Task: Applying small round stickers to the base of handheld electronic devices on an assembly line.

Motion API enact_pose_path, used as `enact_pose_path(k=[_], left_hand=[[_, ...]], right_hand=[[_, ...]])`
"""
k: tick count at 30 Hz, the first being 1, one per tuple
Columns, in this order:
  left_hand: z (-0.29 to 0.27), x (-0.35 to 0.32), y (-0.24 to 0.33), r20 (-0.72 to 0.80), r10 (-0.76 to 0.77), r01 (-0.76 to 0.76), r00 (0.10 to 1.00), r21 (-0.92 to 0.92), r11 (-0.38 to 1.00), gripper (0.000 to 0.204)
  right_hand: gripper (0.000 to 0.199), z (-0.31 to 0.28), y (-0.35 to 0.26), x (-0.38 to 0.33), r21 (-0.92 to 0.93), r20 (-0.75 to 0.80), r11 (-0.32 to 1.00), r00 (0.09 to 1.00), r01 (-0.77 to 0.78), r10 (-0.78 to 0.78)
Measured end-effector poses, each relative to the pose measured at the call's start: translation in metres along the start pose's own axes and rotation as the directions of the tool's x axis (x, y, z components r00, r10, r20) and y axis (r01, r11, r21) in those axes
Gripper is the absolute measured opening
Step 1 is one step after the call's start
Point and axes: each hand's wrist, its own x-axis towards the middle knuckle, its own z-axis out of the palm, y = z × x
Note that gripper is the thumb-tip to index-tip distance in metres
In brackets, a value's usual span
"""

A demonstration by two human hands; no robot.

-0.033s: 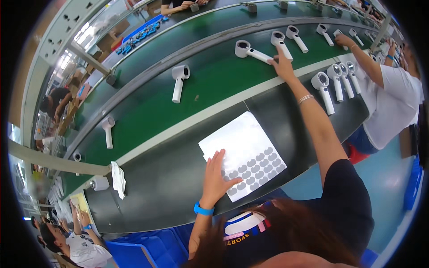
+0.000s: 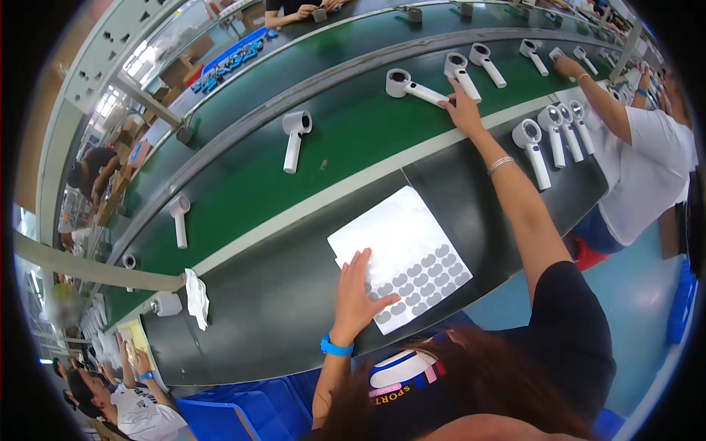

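My left hand (image 2: 355,300) rests flat on a white sheet (image 2: 390,228) with rows of grey rounded stickers (image 2: 419,283) along its near part. Its thumb lies over the stickers, fingers stretched. Out over the green belt reaches my right hand (image 2: 465,114), thumb and fingers apart. Its thumb is at the handle end of a white handheld magnifier (image 2: 415,90) lying slantwise. The fingertips are at the handle of a second magnifier (image 2: 460,72). Whether they press on either handle is hard to see.
Single magnifiers (image 2: 294,143) lie along the green belt (image 2: 235,198). Several more magnifiers (image 2: 533,147) stand in a row on the dark table at right. A crumpled white cloth (image 2: 196,298) and a white container (image 2: 166,304) sit at left. A co-worker's arm (image 2: 603,103) reaches over the belt at right.
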Motion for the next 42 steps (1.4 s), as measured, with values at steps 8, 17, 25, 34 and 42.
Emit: enact_pose_path(k=[8, 17, 25, 34, 42], left_hand=[[0.003, -0.003, -0.004, 0.001, -0.009, 0.009, 1.0, -0.003, 1.0, 0.099], [-0.024, -0.002, 0.035, -0.401, 0.045, -0.104, 0.915, -0.127, 0.986, 0.064], [-0.022, -0.008, 0.059, -0.364, -0.003, -0.182, 0.932, -0.473, 0.862, 0.051], [-0.027, -0.027, 0.06, -0.347, 0.063, -0.221, 0.936, -0.437, 0.872, 0.04], [-0.024, -0.034, 0.076, -0.329, -0.058, -0.178, 0.943, -0.643, 0.745, 0.044]], right_hand=[[0.089, 0.002, -0.087, -0.019, 0.636, -0.196, 0.739, 0.973, 0.222, -0.124], [0.075, -0.073, -0.187, -0.159, 0.496, -0.057, 0.594, 0.707, 0.633, -0.705], [0.049, -0.103, -0.222, -0.244, 0.521, 0.079, 0.666, 0.747, 0.533, -0.66], [0.014, -0.127, -0.226, -0.264, 0.771, 0.296, 0.637, 0.9, -0.027, -0.32], [0.027, -0.122, -0.232, -0.272, 0.782, 0.446, 0.577, 0.859, -0.236, -0.253]])
